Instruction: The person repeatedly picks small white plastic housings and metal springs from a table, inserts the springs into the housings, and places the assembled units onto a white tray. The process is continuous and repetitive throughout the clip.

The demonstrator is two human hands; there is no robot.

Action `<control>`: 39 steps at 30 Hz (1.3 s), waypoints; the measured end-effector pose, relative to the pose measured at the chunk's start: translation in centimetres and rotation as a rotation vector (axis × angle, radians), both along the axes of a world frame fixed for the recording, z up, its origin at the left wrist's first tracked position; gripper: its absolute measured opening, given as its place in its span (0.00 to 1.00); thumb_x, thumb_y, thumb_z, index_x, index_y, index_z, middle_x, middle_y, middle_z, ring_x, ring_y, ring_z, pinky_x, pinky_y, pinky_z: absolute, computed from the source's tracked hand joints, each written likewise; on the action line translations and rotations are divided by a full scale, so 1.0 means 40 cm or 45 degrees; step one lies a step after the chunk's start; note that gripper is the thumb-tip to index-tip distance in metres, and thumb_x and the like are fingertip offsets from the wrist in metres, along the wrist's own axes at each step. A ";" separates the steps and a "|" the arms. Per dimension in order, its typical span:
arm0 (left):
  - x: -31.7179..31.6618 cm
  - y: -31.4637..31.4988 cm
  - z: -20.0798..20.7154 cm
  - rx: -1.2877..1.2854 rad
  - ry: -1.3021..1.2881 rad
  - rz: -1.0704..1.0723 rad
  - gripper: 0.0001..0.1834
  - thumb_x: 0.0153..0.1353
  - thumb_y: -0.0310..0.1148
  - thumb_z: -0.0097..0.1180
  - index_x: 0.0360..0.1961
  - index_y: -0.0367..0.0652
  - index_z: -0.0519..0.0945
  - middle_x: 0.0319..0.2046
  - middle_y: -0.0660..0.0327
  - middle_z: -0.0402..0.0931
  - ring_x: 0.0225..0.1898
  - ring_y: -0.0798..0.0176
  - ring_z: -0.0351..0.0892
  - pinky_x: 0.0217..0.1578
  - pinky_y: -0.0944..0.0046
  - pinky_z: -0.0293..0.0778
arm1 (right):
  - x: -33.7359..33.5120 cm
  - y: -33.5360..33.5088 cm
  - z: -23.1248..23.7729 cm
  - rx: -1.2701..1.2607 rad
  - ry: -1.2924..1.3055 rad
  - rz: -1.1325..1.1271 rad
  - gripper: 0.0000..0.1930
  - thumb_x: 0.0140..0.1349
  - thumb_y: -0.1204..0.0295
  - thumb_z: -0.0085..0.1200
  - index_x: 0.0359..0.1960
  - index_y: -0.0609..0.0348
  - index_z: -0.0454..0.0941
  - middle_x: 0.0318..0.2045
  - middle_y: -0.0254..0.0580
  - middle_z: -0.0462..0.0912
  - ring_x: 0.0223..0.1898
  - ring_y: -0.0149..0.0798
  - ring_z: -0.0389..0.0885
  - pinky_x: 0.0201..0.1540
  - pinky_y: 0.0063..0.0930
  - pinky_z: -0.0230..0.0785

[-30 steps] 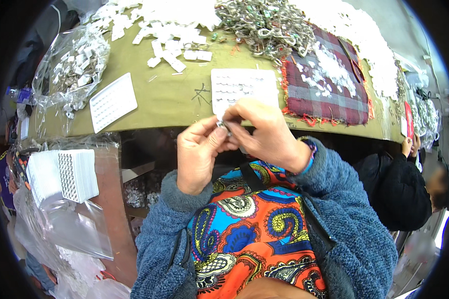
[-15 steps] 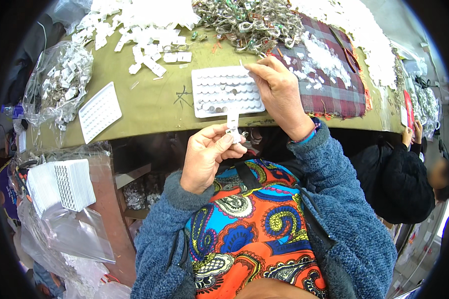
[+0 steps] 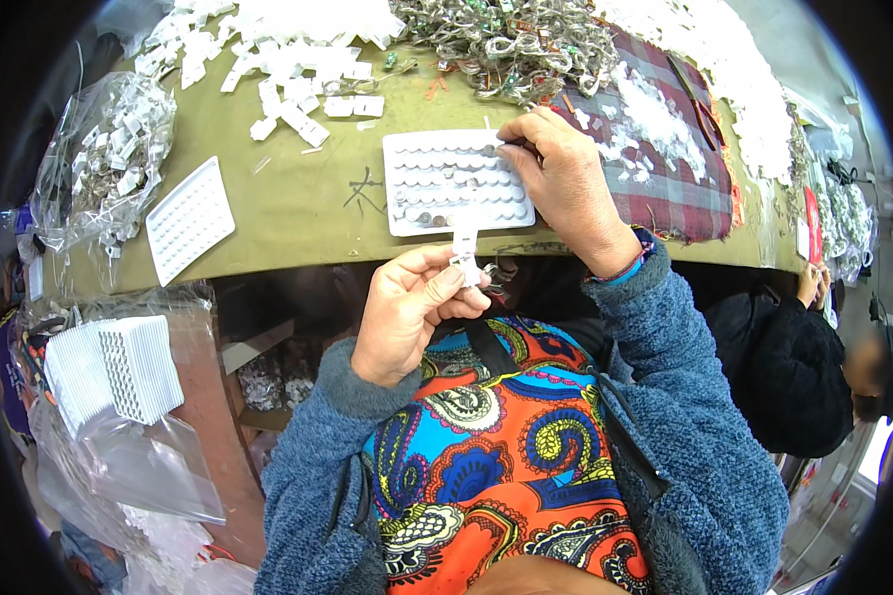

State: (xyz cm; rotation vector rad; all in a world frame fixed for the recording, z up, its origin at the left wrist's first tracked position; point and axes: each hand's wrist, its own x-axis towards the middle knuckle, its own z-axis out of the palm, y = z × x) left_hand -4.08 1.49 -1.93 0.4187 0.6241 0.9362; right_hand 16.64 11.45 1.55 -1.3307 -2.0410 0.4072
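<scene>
My left hand (image 3: 407,312) is closed around a small white plastic casing (image 3: 465,241), held upright at the near edge of the table. Just beyond lies a white tray (image 3: 403,149) with rows of scalloped pockets. Several small round metal discs (image 3: 425,218) sit in it, most near its front edge and middle. Over the tray's far right corner, my right hand (image 3: 571,178) has its thumb and index finger brought together. What is between those fingertips, if anything, is too small to make out.
White casings (image 3: 303,124) are heaped at the back left, beside tangled wires (image 3: 516,50). A plaid cloth (image 3: 655,198) with clear bits and scissors (image 3: 700,109) lies right. A second tray (image 3: 191,220), a plastic bag (image 3: 104,169) and stacked trays (image 3: 119,367) are left. Another person (image 3: 779,367) works at right.
My right hand has come down slightly at the tray's far right corner, its fingertips now over the pockets. My left hand keeps the white casing in nearly the same place.
</scene>
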 end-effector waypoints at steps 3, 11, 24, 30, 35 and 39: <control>0.001 -0.012 -0.005 -0.030 -0.050 0.007 0.14 0.69 0.26 0.53 0.53 0.30 0.74 0.41 0.46 0.82 0.37 0.60 0.86 0.40 0.64 0.85 | -0.010 -0.013 -0.012 0.034 -0.033 0.025 0.08 0.58 0.77 0.59 0.39 0.63 0.81 0.34 0.49 0.77 0.37 0.55 0.80 0.40 0.41 0.74; -0.008 -0.034 -0.037 0.064 -0.263 0.148 0.11 0.71 0.26 0.49 0.51 0.33 0.73 0.44 0.44 0.80 0.39 0.60 0.86 0.42 0.62 0.86 | -0.037 -0.066 -0.008 0.035 0.054 0.071 0.05 0.56 0.79 0.59 0.34 0.62 0.79 0.33 0.48 0.78 0.36 0.53 0.80 0.39 0.38 0.73; -0.011 -0.038 -0.049 0.116 -0.243 0.257 0.12 0.70 0.25 0.52 0.52 0.34 0.75 0.41 0.55 0.82 0.37 0.63 0.85 0.41 0.61 0.86 | -0.117 -0.219 0.020 -0.036 0.357 0.401 0.12 0.52 0.86 0.57 0.39 0.62 0.81 0.37 0.44 0.78 0.36 0.45 0.82 0.37 0.30 0.75; -0.013 -0.033 -0.041 0.095 -0.376 0.246 0.13 0.69 0.26 0.54 0.53 0.32 0.75 0.41 0.54 0.82 0.35 0.62 0.85 0.40 0.61 0.86 | -0.113 -0.204 0.019 -0.001 0.478 0.281 0.18 0.54 0.87 0.60 0.47 0.61 0.82 0.33 0.42 0.82 0.32 0.38 0.83 0.36 0.27 0.75; -0.007 -0.040 -0.011 0.133 -0.116 0.322 0.13 0.68 0.27 0.56 0.50 0.29 0.77 0.37 0.52 0.83 0.33 0.62 0.86 0.37 0.62 0.85 | -0.131 -0.199 -0.009 0.587 0.131 0.464 0.24 0.38 0.80 0.60 0.44 0.64 0.80 0.33 0.42 0.84 0.31 0.42 0.82 0.33 0.33 0.73; -0.020 -0.049 0.004 0.129 0.058 0.328 0.12 0.66 0.25 0.57 0.46 0.27 0.79 0.35 0.50 0.83 0.31 0.61 0.85 0.34 0.63 0.86 | -0.108 -0.204 -0.005 0.384 0.160 0.465 0.21 0.48 0.81 0.61 0.47 0.63 0.80 0.34 0.45 0.85 0.32 0.45 0.83 0.34 0.34 0.75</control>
